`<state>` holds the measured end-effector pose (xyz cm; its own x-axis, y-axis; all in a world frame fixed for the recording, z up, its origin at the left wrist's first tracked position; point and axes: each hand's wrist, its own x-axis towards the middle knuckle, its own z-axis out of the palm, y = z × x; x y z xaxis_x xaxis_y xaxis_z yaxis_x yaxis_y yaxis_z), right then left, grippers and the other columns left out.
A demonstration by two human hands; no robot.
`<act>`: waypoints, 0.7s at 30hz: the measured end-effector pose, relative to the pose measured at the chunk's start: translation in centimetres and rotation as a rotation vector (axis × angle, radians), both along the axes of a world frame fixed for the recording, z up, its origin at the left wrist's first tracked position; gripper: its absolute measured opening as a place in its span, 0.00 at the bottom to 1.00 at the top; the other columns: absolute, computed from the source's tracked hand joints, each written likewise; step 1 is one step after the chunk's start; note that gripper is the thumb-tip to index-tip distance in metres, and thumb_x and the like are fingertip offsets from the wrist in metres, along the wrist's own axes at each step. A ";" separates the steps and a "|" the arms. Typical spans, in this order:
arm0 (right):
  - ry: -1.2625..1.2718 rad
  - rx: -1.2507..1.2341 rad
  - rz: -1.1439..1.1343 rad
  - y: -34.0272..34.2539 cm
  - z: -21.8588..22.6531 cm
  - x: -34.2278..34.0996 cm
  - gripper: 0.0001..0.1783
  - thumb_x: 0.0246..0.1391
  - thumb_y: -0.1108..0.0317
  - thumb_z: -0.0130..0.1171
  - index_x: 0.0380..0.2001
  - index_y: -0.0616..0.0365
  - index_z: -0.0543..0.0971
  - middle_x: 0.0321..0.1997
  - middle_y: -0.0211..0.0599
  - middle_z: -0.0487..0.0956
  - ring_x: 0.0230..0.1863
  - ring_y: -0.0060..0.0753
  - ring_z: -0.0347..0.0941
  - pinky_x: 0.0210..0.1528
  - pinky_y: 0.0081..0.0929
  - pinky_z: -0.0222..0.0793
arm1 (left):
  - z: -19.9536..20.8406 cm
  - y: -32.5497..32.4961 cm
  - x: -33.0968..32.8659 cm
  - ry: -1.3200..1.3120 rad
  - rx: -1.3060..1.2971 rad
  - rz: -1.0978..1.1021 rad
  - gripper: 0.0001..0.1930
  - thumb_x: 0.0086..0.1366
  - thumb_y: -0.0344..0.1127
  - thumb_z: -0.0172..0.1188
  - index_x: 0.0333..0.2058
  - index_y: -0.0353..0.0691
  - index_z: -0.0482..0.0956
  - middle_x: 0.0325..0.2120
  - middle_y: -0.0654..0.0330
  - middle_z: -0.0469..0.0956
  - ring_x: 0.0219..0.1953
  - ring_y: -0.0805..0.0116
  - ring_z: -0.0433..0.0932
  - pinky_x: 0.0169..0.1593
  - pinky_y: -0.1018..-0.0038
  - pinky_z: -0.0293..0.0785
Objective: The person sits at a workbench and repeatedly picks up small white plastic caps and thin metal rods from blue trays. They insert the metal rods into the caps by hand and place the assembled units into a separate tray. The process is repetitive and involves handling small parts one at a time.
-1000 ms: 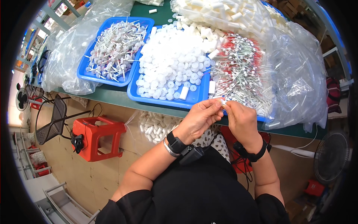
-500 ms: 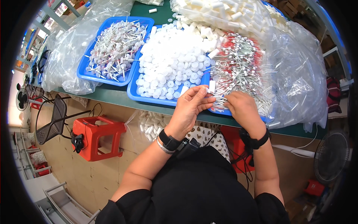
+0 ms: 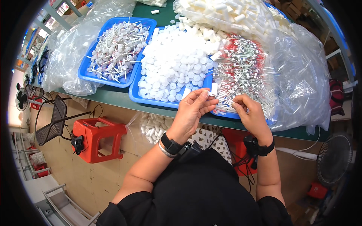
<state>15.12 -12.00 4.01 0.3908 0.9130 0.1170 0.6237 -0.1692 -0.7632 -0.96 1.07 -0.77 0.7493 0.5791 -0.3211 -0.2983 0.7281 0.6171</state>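
Hands work over the near edge of a green table [image 3: 122, 99]. Left hand [image 3: 190, 113]: thumb and forefinger pinched on a small white piece [image 3: 209, 93], too small to tell its kind, above the near right corner of the middle blue tray [image 3: 149, 101]. Right hand [image 3: 250, 113]: thumb and forefinger closed on a thin white stick [image 3: 226, 100], over the near edge of the right blue tray [image 3: 230, 114]; stick points toward left fingertips, cannot tell if it touches them. Right tray heaped with thin sticks [image 3: 243, 71], red parts toward its far edge. Middle tray piled with translucent discs [image 3: 181, 71], some white cylinders along its far right corner. Left blue tray [image 3: 86, 75] holds sticks with discs [image 3: 118, 51]. Clear plastic bag [image 3: 301, 83] at table's right end.
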 end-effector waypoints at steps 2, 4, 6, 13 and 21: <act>0.001 0.019 0.002 -0.1 0.0 -0.1 0.06 0.56 0.73 0.59 0.35 0.64 0.76 0.29 0.41 0.79 0.30 0.32 0.78 0.30 0.25 0.70 | 0.0 -0.1 0.0 -0.005 0.000 0.000 0.15 0.69 0.37 0.55 0.48 0.34 0.72 0.39 0.54 0.78 0.43 0.65 0.80 0.46 0.75 0.79; 0.004 0.028 0.000 -0.1 0.0 -0.1 0.06 0.56 0.73 0.59 0.34 0.64 0.76 0.29 0.41 0.79 0.29 0.32 0.77 0.29 0.25 0.70 | 0.0 -0.1 0.0 0.008 0.014 -0.004 0.15 0.69 0.37 0.55 0.48 0.33 0.72 0.38 0.54 0.78 0.43 0.65 0.80 0.47 0.75 0.79; -0.057 0.059 0.013 -0.1 0.0 -0.1 0.06 0.55 0.74 0.59 0.34 0.64 0.76 0.29 0.40 0.79 0.28 0.32 0.77 0.29 0.25 0.70 | 0.1 -0.1 0.0 0.021 0.037 -0.011 0.15 0.69 0.37 0.55 0.49 0.33 0.72 0.38 0.54 0.78 0.43 0.66 0.80 0.47 0.75 0.79; 0.360 -0.014 -0.039 0.6 -1.0 -1.2 0.11 0.63 0.66 0.54 0.33 0.64 0.76 0.22 0.33 0.77 0.22 0.20 0.70 0.25 0.19 0.65 | 0.2 -1.2 0.5 0.008 0.065 -0.123 0.19 0.69 0.36 0.55 0.54 0.31 0.70 0.43 0.54 0.78 0.44 0.68 0.80 0.47 0.76 0.77; 0.657 -0.143 -0.053 1.3 -1.1 -1.9 0.18 0.67 0.60 0.46 0.31 0.63 0.76 0.19 0.27 0.74 0.17 0.12 0.62 0.21 0.14 0.57 | 0.6 -1.0 -0.1 0.026 0.227 -0.143 0.18 0.68 0.35 0.56 0.53 0.32 0.72 0.43 0.58 0.79 0.44 0.72 0.78 0.46 0.77 0.75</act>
